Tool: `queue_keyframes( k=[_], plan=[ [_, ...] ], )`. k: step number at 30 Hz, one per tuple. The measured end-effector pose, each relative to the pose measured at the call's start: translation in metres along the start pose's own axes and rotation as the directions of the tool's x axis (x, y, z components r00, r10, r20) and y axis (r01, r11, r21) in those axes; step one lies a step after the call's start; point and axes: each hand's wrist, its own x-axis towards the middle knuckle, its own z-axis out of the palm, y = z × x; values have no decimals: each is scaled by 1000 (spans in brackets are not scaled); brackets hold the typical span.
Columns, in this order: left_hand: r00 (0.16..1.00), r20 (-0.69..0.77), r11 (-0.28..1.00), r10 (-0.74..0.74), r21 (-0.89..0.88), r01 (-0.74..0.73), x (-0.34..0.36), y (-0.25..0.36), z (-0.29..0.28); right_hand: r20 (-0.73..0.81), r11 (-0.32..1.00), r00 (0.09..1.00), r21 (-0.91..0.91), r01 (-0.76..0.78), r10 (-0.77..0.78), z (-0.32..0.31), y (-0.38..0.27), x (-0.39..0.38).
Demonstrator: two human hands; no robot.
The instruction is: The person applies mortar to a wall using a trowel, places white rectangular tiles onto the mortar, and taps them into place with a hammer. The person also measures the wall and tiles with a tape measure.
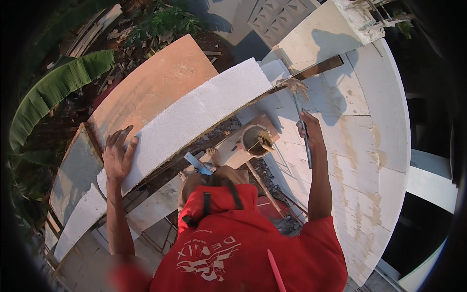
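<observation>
Hammer: it is in the right hand (310, 129), and its head is by the far right end of the long white block (199, 100). The hammer (297, 103) has a blue-gray handle.
Right fingers: curled around the handle, holding on.
Which way: the hammer's head is ahead of these fingers and a bit left. The handle runs from the head back toward the person, past the hand.
Left hand: the left hand (119, 153) is well apart from the hammer, palm down where the block meets the orange board (155, 80). Its fingers are a bit spread, thumb out.
Edge: the head is by the brown wood strip (318, 67). It looks too small to tell if they touch.
Room: a gap lies between the block and the white wall (350, 194). A bucket (244, 146) sits low in it on a plank (226, 155).
</observation>
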Motion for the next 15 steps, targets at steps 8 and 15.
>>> queue_keyframes(
  k=[8,15],
  plan=[
    [1000,-18,1000,14,-15,-15,1,0,2,81,988,994,-131,81,-71,25,-4,27],
    [1000,13,999,-25,20,25,3,-5,4,88,976,991,-183,119,-104,19,20,11]
  ],
)
